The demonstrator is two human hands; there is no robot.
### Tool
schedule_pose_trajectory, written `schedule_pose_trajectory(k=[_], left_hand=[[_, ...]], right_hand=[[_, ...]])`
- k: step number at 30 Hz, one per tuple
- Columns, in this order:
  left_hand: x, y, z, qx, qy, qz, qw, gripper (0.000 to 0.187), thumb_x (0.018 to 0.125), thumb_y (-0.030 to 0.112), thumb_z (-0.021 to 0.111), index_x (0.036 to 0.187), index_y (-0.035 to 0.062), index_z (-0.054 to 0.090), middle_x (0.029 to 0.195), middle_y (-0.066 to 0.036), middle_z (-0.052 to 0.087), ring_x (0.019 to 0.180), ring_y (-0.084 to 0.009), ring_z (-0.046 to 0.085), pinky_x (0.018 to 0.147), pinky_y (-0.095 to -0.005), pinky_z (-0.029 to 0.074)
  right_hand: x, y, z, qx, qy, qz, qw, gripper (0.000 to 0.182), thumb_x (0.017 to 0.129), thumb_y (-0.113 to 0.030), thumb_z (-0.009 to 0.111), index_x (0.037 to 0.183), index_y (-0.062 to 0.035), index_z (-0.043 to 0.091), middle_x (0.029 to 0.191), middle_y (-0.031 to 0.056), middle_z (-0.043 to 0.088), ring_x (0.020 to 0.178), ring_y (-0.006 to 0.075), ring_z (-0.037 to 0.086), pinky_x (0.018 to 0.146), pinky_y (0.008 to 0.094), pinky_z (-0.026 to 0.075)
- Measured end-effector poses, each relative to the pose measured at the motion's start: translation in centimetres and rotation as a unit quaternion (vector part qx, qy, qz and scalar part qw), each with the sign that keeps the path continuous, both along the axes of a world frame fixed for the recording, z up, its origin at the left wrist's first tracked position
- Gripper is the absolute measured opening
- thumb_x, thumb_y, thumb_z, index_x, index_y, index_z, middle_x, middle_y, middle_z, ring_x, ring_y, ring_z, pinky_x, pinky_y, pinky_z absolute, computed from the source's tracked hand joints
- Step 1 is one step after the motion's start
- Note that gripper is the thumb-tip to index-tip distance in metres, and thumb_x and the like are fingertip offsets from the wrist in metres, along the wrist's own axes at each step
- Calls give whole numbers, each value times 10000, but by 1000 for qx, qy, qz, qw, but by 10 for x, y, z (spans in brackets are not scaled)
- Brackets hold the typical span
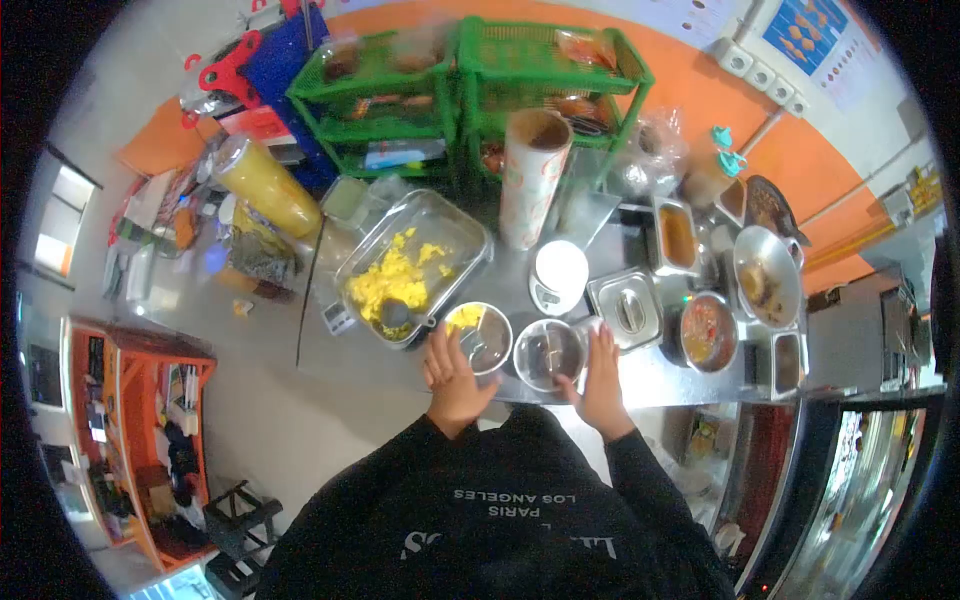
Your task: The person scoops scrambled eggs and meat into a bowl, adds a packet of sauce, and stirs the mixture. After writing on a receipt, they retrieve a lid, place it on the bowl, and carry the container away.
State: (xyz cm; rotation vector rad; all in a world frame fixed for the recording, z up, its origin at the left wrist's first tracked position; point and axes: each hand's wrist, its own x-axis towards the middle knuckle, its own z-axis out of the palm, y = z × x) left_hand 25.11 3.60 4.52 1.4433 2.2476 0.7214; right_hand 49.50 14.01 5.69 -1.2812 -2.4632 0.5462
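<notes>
My left hand (pixel 453 377) lies along the near left edge of a round bowl (pixel 488 348) that has yellow pieces like scrambled egg at one side. Its fingers are stretched out and the thumb is apart. On the other side, my right hand (pixel 602 380) is at the right edge of a second round bowl (pixel 549 357), which looks clear or shiny with a dark inside. Those fingers are also straight, with the thumb spread toward the bowl's near rim. Behind the left bowl, a metal tray (pixel 468 238) holds more of the yellow egg and a dark round utensil end.
A white kitchen scale (pixel 561 270) and a lidded steel container (pixel 627 312) stand behind the bowls. To the right are a pot of red sauce (pixel 709 335) and a wide pan (pixel 768 275). A tall patterned roll (pixel 535 180) stands before green racks (pixel 550 40).
</notes>
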Motion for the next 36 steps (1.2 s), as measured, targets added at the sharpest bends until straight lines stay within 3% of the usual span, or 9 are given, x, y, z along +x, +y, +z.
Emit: schedule_pose_trajectory(k=[1,2,4,8,16,27,28,31,36], left_hand=[[5,8,14,-38,24,-20,999,1110,708,321,849,1554,93,168,1611,-215,63,1475,-480,39,1138,-631,134],[10,17,26,-76,47,-42,995,1130,688,309,860,1564,137,167,1618,-208,59,1482,-475,38,1138,-633,139],[12,33,16,-113,93,-63,987,1203,611,286,898,1573,327,175,1637,-187,36,1493,-467,23,1121,-669,152],[2,67,30,-224,106,-77,966,1226,556,263,912,1549,398,207,1624,-187,69,1478,-479,88,1057,-723,238],[6,65,56,-46,61,-40,996,1125,514,246,901,1503,216,368,1407,-257,308,1276,-508,330,1009,-600,395],[117,90,90,-130,58,-143,979,1144,535,258,905,1527,295,335,1490,-226,288,1373,-475,287,1045,-658,323],[123,91,90,-152,51,-121,980,1125,552,248,896,1527,312,338,1516,-228,264,1405,-486,242,1056,-664,305],[123,91,88,-131,37,-120,983,1117,563,256,896,1528,287,334,1527,-229,255,1412,-496,231,1065,-668,292],[110,80,71,-150,48,-157,975,1117,622,398,879,1547,215,279,1574,-224,182,1427,-520,200,1038,-723,260]], right_hand=[[18,5,-7,7,23,-2,1000,824,889,-283,680,1494,73,249,1548,312,268,1471,445,229,1190,541,207],[30,11,-13,29,85,-23,996,634,907,-174,656,1433,43,375,1393,272,468,1294,406,487,1058,448,420],[50,25,-27,-57,75,-46,995,569,902,-204,652,1394,-5,448,1301,235,525,1180,396,537,986,437,451],[46,49,-18,-143,76,-62,985,462,912,-186,649,1336,-55,520,1141,199,564,1017,376,579,869,437,486],[46,93,-60,-91,148,-1,985,543,879,-76,685,1361,19,452,1203,258,580,1076,394,594,940,426,476],[65,120,-27,-186,158,-51,969,371,919,-108,675,1242,17,541,989,169,678,834,195,634,739,333,499],[69,122,-33,-191,181,-47,964,382,909,-151,688,1209,49,562,1019,204,668,876,269,659,771,365,508],[67,123,6,-287,259,-21,922,338,931,-105,661,1219,35,552,1035,140,683,926,189,659,802,314,515],[47,112,41,-552,448,33,703,308,950,-38,634,1237,-38,521,1046,55,672,956,121,636,832,286,529]])
